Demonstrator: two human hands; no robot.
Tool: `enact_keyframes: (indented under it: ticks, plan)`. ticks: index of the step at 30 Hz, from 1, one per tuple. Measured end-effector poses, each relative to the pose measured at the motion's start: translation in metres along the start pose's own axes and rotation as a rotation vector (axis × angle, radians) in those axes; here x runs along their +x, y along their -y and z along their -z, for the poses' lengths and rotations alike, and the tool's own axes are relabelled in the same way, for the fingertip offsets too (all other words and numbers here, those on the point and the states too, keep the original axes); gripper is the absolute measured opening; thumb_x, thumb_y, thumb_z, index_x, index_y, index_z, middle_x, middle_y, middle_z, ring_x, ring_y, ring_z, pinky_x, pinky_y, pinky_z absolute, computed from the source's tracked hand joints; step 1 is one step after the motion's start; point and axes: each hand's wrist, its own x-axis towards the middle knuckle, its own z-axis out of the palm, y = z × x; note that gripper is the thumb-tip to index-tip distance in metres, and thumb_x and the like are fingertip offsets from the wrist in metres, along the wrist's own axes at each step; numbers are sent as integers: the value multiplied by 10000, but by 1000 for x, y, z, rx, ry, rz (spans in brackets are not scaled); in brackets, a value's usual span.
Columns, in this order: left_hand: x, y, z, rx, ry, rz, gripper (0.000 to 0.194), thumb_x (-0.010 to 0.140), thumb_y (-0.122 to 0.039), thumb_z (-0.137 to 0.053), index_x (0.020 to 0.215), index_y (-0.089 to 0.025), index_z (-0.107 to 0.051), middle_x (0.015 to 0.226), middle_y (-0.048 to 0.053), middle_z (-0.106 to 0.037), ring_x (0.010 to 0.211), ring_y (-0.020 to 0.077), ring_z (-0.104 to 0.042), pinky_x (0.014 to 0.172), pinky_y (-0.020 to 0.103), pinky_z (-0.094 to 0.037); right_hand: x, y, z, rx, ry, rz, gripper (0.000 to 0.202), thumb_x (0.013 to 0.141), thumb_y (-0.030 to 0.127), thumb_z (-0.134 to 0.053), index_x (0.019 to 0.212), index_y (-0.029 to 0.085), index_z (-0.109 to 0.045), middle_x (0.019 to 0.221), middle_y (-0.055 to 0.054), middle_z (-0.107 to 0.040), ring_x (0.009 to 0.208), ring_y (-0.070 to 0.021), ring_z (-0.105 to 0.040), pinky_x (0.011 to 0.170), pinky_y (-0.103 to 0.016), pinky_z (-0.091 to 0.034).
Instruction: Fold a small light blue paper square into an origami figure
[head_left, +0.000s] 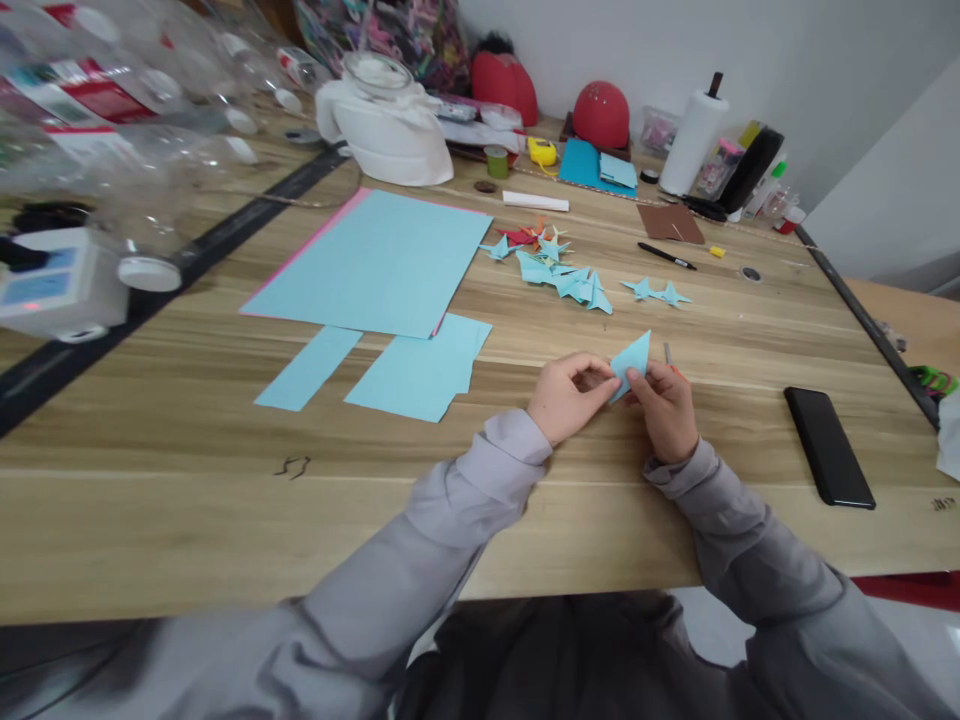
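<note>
Between my two hands is a small piece of folded light-blue paper (633, 358), pointed at its top. My left hand (574, 396) pinches its lower left edge. The thumb of my right hand (667, 408) presses on the paper's face, with the fingers behind it. Just beyond my right hand lie scissors (670, 354), mostly hidden, with a blade tip and a bit of orange handle showing. Folded blue paper cranes (656, 291) rest farther back, beside a heap of blue, red and yellow folded paper (564, 275).
A stack of large blue sheets (375, 262) and cut blue pieces (424, 370) lie left. A black phone (829, 446) is at the right, a pen (667, 256) behind my hands. Plastic bottles (154, 215) crowd the far left; a paper roll (694, 140) stands at the back.
</note>
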Motion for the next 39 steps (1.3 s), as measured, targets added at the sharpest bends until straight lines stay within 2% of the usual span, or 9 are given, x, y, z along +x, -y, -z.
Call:
enact_keyframes:
  ticks: [4,7,10,13,18,21,25,32,39]
  plan:
    - [3,-2,2,-189,-6,97,280,599,-291,-793,793,-156,-643,734,24,-676,691,136,-620,693,286,-510,-1,0,1,-17,69,-8,339,730,556,-669,675,224,-626,601,9,-591,538,-141,-528,529,-299,-449]
    - [5,-2,3,-237,14,131,328,547,-332,-831,765,-153,-663,685,14,-670,654,137,-614,668,292,-516,-2,1,-1,-35,90,8,342,734,548,-670,651,219,-627,576,12,-576,522,-136,-512,526,-299,-438]
    - [6,-2,3,-180,-14,138,329,492,-359,-858,672,-155,-672,609,10,-662,576,136,-592,593,285,-503,-2,2,-1,-71,70,25,335,731,523,-680,619,211,-632,546,17,-573,511,-130,-510,532,-294,-445]
    - [6,-2,3,-140,-52,137,330,474,-371,-866,637,-154,-680,589,14,-667,558,135,-592,585,284,-501,-2,3,0,-101,24,-3,325,707,490,-705,586,194,-646,509,16,-588,476,-118,-513,516,-279,-454]
    - [6,-2,3,-203,-63,169,339,446,-344,-878,631,-145,-676,598,7,-670,546,115,-593,585,270,-512,-2,3,0,-75,-22,-65,301,662,465,-736,577,182,-679,489,7,-618,437,-108,-518,454,-245,-426]
    - [5,-6,4,-284,-26,212,327,498,-328,-854,709,-137,-693,564,-12,-640,506,108,-585,558,270,-519,-1,2,0,-5,-33,-126,318,649,492,-739,591,185,-684,491,7,-617,430,-110,-518,435,-242,-428]
    - [3,-11,6,-408,56,260,335,579,-274,-794,881,-147,-720,733,21,-702,597,134,-646,585,282,-543,1,2,1,149,-76,-233,380,617,536,-745,523,186,-631,467,9,-581,424,-108,-501,411,-240,-429]
    - [2,-12,6,-363,108,244,265,565,-247,-791,803,-143,-741,603,4,-680,546,123,-625,585,268,-539,2,3,0,267,-53,-314,374,617,524,-743,530,189,-600,474,5,-579,423,-109,-488,383,-244,-400]
    - [2,-8,6,-352,150,220,326,561,-240,-811,863,-146,-732,634,7,-686,579,127,-623,635,285,-531,2,0,1,288,-70,-343,348,624,489,-752,534,194,-592,463,18,-560,409,-107,-471,381,-253,-396]
